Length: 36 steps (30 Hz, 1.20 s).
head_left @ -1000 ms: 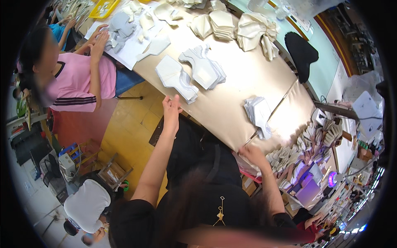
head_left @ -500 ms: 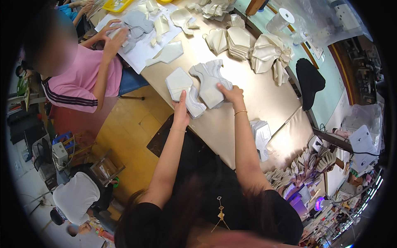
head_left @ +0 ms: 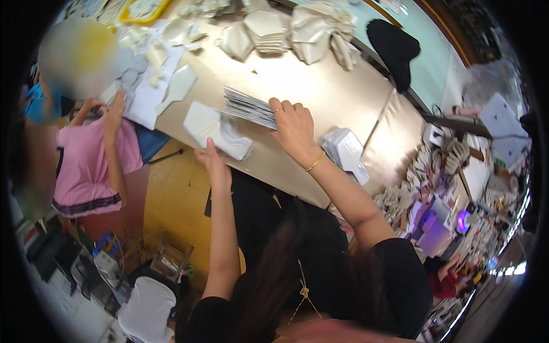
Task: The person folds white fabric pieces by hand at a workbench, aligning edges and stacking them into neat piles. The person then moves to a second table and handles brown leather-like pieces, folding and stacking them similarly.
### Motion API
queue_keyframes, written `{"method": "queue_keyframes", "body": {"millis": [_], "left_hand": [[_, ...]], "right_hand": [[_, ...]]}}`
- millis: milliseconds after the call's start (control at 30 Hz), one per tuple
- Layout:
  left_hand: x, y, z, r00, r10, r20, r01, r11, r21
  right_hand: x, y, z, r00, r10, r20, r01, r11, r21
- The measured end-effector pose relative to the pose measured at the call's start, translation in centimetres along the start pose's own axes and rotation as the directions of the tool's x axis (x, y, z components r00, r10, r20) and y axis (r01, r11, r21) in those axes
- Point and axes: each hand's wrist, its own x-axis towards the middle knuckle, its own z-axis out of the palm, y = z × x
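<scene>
My right hand (head_left: 293, 128) grips a stack of thin grey-white cut pieces (head_left: 249, 108), tilted so that their layered edges face up. Beside it, a second stack of pale shaped pieces (head_left: 209, 123) lies flat near the table's front edge. At the near side of that second stack is my left hand (head_left: 214, 168), thumb raised against its edge and fingers spread apart below. Part of the left fingers is hidden. A third stack of pale pieces (head_left: 345, 153) rests on the table to the right of my right forearm.
A single flat pale piece (head_left: 178, 86) lies toward the left. Bundles of cream pieces (head_left: 266, 34) stand at the back, with a black shaped piece (head_left: 392, 51) on the green surface beyond. A person in a pink shirt (head_left: 100, 157) works at the left. Piled pieces (head_left: 394, 188) crowd the right.
The view has swung, shifting the table things left and up. My right hand has turned its stack from lying flat to edge-on. My left thumb has slipped toward the near edge of the other stack.
</scene>
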Motion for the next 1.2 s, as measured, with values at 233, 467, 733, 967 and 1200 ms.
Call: {"method": "queue_keyframes", "body": {"millis": [233, 467, 733, 967, 1200], "left_hand": [[-3.8, 0.7, 8.2, 0.54, 0.195, 0.819, -0.801, -0.181, 0.571], [0.4, -2.8, 12.9, 0.447, -0.238, 0.862, -0.883, -0.274, 0.382], [-0.1, -4.5, 13.4, 0.472, -0.127, 0.873, -0.852, -0.321, 0.414], [1.0, -4.4, 12.8, 0.432, -0.089, 0.897, -0.898, -0.134, 0.419], [0.9, -4.9, 12.3, 0.389, 0.029, 0.921, -0.919, -0.05, 0.39]], "right_hand": [[-1.1, 4.6, 2.5, 0.993, -0.104, 0.058, 0.109, 0.989, -0.098], [-1.9, 9.0, -0.7, 0.973, -0.169, 0.155, 0.173, 0.985, -0.015], [-1.9, 12.6, 1.6, 0.877, 0.437, 0.199, -0.356, 0.314, 0.88], [-1.3, 12.4, 2.6, 0.936, 0.17, 0.308, -0.34, 0.206, 0.918], [-1.6, 11.0, 2.8, 0.959, 0.197, 0.202, -0.277, 0.517, 0.81]]}}
